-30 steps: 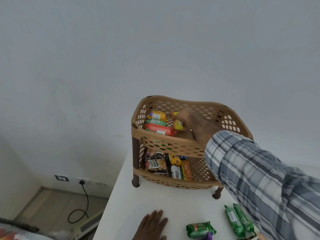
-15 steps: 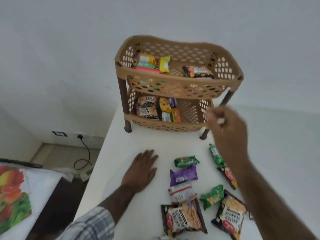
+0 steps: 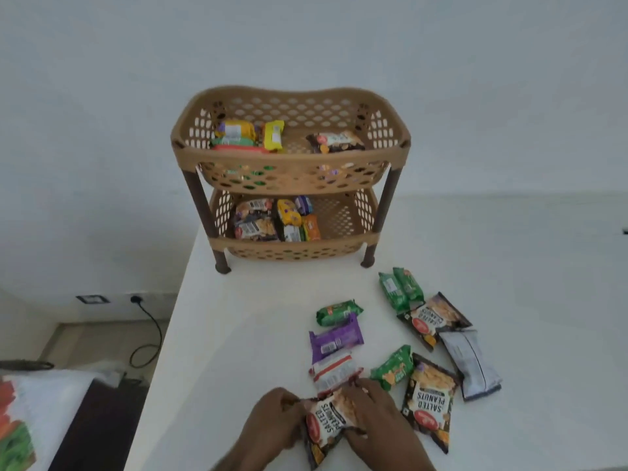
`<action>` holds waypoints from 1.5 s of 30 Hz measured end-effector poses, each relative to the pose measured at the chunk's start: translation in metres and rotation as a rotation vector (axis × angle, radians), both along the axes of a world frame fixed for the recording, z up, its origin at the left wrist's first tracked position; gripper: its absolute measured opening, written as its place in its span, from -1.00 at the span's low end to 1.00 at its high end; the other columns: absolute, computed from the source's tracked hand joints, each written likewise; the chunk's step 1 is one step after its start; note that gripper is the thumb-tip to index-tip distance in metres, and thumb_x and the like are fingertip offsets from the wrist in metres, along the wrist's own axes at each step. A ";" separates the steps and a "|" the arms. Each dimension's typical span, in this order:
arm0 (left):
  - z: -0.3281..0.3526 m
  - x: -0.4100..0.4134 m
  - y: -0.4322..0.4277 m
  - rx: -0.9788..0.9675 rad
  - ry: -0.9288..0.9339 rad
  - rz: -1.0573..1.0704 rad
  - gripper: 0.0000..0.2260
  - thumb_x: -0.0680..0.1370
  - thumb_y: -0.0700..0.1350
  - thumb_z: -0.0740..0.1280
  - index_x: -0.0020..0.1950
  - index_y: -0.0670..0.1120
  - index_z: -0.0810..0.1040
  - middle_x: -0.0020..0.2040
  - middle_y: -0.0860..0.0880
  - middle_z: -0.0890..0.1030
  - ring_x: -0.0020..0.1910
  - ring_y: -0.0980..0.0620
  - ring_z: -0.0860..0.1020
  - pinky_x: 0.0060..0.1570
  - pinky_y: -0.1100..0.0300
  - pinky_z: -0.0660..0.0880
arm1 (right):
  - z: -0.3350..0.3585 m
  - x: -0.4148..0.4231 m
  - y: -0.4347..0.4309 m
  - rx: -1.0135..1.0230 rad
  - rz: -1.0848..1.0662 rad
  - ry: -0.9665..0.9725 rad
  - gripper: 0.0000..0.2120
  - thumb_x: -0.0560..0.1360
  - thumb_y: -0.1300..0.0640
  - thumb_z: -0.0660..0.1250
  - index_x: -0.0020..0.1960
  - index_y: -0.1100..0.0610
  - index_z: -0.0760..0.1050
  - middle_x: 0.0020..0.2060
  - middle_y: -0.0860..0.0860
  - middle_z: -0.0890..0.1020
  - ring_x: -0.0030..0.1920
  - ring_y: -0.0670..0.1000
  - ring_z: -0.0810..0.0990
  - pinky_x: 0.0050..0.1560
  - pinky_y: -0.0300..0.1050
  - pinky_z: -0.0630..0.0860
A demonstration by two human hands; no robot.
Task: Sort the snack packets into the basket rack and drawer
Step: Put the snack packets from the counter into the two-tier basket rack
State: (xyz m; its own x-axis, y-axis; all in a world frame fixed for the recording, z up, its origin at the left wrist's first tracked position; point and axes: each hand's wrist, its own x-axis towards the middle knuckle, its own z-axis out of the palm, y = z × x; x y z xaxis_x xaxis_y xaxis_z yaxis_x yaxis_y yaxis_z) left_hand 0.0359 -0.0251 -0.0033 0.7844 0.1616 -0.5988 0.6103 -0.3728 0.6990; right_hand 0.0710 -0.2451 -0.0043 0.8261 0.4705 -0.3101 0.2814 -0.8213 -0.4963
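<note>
Both hands (image 3: 272,423) (image 3: 373,416) now on peanut packet (image 3: 327,422)

Basket rack (image 3: 290,171) looks to be moulded plastic, tan, perforated, with a dull sheen; its legs (image 3: 198,202) are done in a darker brown plastic. The salted peanuts packet (image 3: 326,419) is made of crinkly glossy film, same as the green packets (image 3: 390,290). A silvery packet (image 3: 470,365) is finished more like dull foil. Tabletop (image 3: 238,334) is seen as smooth matt white. Wall (image 3: 102,130) is painted matt. Printed cloth (image 3: 20,419) can be made out too.
</note>
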 end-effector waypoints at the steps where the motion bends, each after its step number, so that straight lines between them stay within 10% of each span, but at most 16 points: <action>1: 0.004 0.002 0.000 -0.012 0.000 0.028 -0.76 0.53 -0.02 0.48 -0.07 -0.19 0.59 -0.25 -0.17 0.72 -0.32 -0.03 0.67 -0.20 0.06 0.63 | 0.002 0.003 0.003 0.036 -0.046 0.044 -0.42 0.50 -0.15 0.33 0.48 -0.17 0.27 0.44 -0.11 0.27 0.46 -0.07 0.31 0.37 -0.18 0.38; 5: 0.018 0.007 0.004 0.051 -0.040 0.044 -0.84 0.57 -0.07 0.42 -0.10 -0.14 0.54 -0.08 -0.15 0.71 -0.07 -0.05 0.65 -0.02 0.12 0.56 | 0.015 0.009 0.010 0.308 -0.294 0.219 -0.47 0.56 -0.09 0.34 0.48 -0.15 0.24 0.44 -0.14 0.30 0.43 -0.16 0.34 0.32 -0.49 0.21; 9: 0.037 0.006 0.013 -0.016 -0.120 0.098 -0.90 0.60 -0.16 0.38 -0.08 -0.14 0.52 -0.20 -0.10 0.74 -0.28 0.06 0.61 -0.21 0.26 0.42 | 0.026 0.016 0.006 0.391 -0.299 0.384 -0.49 0.55 0.18 0.44 0.45 0.11 0.36 0.33 0.14 0.51 0.28 0.10 0.54 0.26 -0.08 0.51; 14: 0.052 0.015 0.024 -0.194 -0.194 0.231 -0.82 0.54 -0.09 0.41 -0.06 -0.20 0.54 -0.31 -0.10 0.70 -0.37 0.04 0.56 -0.23 0.17 0.42 | 0.049 0.030 0.022 0.589 -0.415 0.531 -0.60 0.38 0.23 0.61 0.14 -0.02 0.58 -0.13 -0.24 0.74 -0.04 -0.25 0.69 0.27 -0.03 0.54; 20: 0.064 0.041 0.020 -0.661 -0.291 0.665 -0.92 0.65 -0.30 0.25 -0.04 -0.27 0.46 -0.31 -0.21 0.66 -0.47 -0.06 0.59 -0.49 0.11 0.58 | 0.083 0.051 0.031 0.919 -0.502 0.575 -0.36 0.27 0.25 0.67 0.28 0.06 0.51 0.03 0.12 0.74 -0.01 0.23 0.73 -0.11 0.15 0.69; 25: 0.089 0.048 0.002 -0.936 -0.401 0.772 -0.91 0.65 -0.29 0.24 0.03 -0.33 0.48 -0.03 -0.33 0.71 -0.19 -0.23 0.73 -0.37 0.01 0.65 | 0.109 0.053 0.061 1.037 -0.550 0.513 -0.28 0.15 0.09 0.70 0.25 0.01 0.50 0.00 0.16 0.73 0.03 0.24 0.72 0.02 0.32 0.65; 33: 0.086 0.052 -0.003 -0.708 -0.293 0.494 -0.79 0.57 -0.16 0.40 0.04 -0.30 0.51 -0.05 -0.25 0.73 -0.11 -0.10 0.73 -0.17 0.06 0.66 | 0.121 0.071 0.074 1.094 -0.715 0.426 -0.60 0.47 0.30 0.51 0.19 0.01 0.46 -0.10 0.13 0.75 -0.13 0.24 0.75 -0.12 0.21 0.70; 45: 0.124 0.147 0.000 -0.412 -0.479 0.363 -0.80 0.60 -0.12 0.42 0.22 -0.08 0.61 0.00 -0.04 0.75 -0.08 -0.03 0.74 -0.17 0.11 0.67 | 0.117 0.113 0.064 0.932 -0.628 0.245 -0.76 0.56 0.00 0.43 0.22 -0.07 0.55 -0.04 -0.01 0.72 -0.07 -0.01 0.73 -0.14 -0.10 0.69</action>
